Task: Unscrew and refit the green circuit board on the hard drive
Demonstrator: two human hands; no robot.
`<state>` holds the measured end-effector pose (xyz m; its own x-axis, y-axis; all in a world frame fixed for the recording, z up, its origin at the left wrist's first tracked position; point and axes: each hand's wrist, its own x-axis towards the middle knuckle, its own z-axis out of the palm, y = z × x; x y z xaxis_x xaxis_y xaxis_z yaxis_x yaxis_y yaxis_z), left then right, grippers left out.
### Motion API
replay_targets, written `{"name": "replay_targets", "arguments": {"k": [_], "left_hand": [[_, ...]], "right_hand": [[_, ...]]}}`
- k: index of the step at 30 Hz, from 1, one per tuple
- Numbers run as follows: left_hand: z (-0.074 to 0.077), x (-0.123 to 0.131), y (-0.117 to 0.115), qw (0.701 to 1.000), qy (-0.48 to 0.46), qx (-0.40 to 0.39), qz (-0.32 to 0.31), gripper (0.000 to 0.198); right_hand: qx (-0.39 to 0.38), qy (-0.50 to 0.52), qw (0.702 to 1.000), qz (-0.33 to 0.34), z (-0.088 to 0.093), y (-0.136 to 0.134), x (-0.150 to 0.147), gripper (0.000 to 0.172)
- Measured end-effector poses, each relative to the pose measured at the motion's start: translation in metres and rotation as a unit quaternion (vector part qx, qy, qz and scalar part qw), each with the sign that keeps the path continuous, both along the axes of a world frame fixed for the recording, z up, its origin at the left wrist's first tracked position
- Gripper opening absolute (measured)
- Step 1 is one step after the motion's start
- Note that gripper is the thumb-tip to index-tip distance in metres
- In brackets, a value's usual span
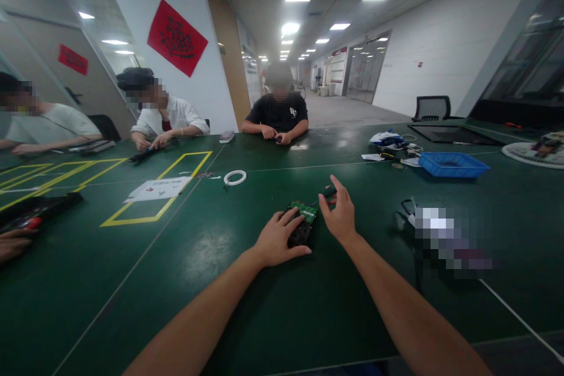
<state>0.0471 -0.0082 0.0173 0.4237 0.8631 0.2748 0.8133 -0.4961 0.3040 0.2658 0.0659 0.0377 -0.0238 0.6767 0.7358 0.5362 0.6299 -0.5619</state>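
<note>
A hard drive (301,234) with a green circuit board on its upper face lies on the green table in front of me. My left hand (278,238) rests on it, fingers spread over its left part and thumb along the near edge, steadying it. Just to the right is my right hand (338,211), with a small dark-handled screwdriver (328,191) between the thumb and the curved fingers. Its thin shaft points left toward the board's right edge; whether the tip touches is too small to tell.
A blue tray (453,165) stands at the right, beside a pile of bags and small tools (390,142). Nearer lies a blurred-out device (445,232) with a white cable. Leftward are a white ring (235,177) and a paper sheet (158,189). Several people sit around the table.
</note>
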Motion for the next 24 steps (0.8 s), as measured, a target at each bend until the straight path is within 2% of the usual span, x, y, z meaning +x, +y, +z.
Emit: {"name": "replay_targets", "arguments": {"k": [7,10,12,14,17,21,24], "left_hand": [[-0.012,0.017,-0.001,0.991,-0.092,0.001,0.101,0.102],[-0.015,0.019,-0.004,0.985,-0.129,0.007,0.112,0.101],[-0.016,0.019,-0.004,0.981,-0.159,0.011,0.110,0.093],[-0.017,0.017,-0.001,0.972,-0.200,0.020,0.123,0.077],[-0.021,0.007,0.013,0.951,-0.249,0.047,0.174,0.048],[-0.026,-0.024,0.041,0.940,-0.204,0.069,0.266,0.030],[-0.027,-0.047,0.059,0.931,-0.158,0.035,0.328,0.025]], "right_hand": [[-0.037,0.080,0.995,-0.053,-0.015,0.016,0.007,0.048],[-0.048,0.081,0.992,-0.078,-0.019,0.025,0.015,0.039],[-0.059,0.043,0.993,-0.096,-0.022,0.030,0.022,0.033],[-0.069,0.001,0.991,-0.115,-0.025,0.035,0.028,0.029],[-0.085,-0.045,0.987,-0.128,-0.030,0.040,0.035,0.025],[-0.117,-0.102,0.980,-0.125,-0.039,0.044,0.035,0.017],[-0.142,-0.154,0.970,-0.121,-0.043,0.045,0.031,0.016]]}}
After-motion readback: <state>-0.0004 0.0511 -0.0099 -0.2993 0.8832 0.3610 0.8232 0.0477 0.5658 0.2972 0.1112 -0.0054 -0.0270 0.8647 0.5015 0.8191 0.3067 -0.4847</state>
